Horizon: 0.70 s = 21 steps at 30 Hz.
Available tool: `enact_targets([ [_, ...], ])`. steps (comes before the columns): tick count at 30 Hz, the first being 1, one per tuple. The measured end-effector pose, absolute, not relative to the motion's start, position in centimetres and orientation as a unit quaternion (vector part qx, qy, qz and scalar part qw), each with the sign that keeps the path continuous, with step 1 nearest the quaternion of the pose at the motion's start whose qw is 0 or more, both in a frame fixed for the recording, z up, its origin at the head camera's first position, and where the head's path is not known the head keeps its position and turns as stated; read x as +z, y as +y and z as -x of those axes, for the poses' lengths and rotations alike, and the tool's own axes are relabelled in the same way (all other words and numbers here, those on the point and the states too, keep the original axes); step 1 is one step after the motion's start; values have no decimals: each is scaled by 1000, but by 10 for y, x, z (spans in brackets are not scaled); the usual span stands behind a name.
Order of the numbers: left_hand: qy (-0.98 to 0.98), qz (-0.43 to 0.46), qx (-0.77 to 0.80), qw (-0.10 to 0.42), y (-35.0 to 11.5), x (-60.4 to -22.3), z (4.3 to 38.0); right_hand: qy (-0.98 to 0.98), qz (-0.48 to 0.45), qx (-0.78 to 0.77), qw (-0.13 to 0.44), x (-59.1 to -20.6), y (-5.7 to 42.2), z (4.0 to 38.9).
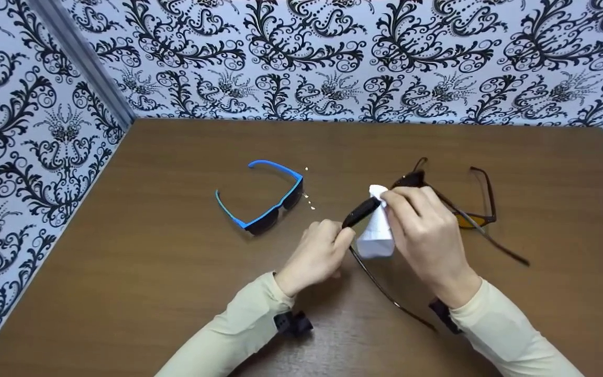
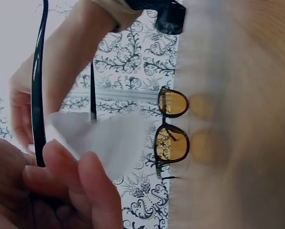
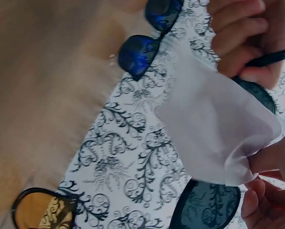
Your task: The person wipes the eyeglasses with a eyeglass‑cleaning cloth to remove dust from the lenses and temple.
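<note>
Between the hands is a pair of dark sunglasses (image 1: 361, 212), its long thin temples pointing back toward the person. My left hand (image 1: 320, 251) grips one end of the frame by the hinge. With thumb and fingers, my right hand (image 1: 427, 233) pinches a white cloth (image 1: 376, 247), draped over the middle of the sunglasses. In the right wrist view the cloth (image 3: 214, 119) hides the bridge and part of one lens, while the other dark lens (image 3: 206, 205) shows below it. The left wrist view shows a glossy black temple (image 2: 38, 90) beside the left hand's fingers (image 2: 101, 191).
Blue-framed sunglasses (image 1: 275, 209) with dark lenses lie unfolded on the brown table (image 1: 139, 251), left of the hands. Behind the right hand stand yellow-lensed glasses (image 1: 471, 221), partly covered by the held pair. A patterned wall (image 1: 312, 63) borders the table's far edge.
</note>
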<state>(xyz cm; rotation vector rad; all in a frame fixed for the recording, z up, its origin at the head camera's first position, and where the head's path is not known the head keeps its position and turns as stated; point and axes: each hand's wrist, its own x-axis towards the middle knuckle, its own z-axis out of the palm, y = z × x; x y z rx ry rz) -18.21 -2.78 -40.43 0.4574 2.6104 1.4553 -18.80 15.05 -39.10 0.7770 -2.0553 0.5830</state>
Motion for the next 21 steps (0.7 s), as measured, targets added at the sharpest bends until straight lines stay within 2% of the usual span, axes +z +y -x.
enact_targets([
  [11, 874, -186, 447, 34, -27, -405, 180, -820, -295, 223, 438, -388, 157, 191],
  [21, 875, -179, 448, 42, -29, -408, 179, -837, -209, 245, 443, -379, 169, 195],
])
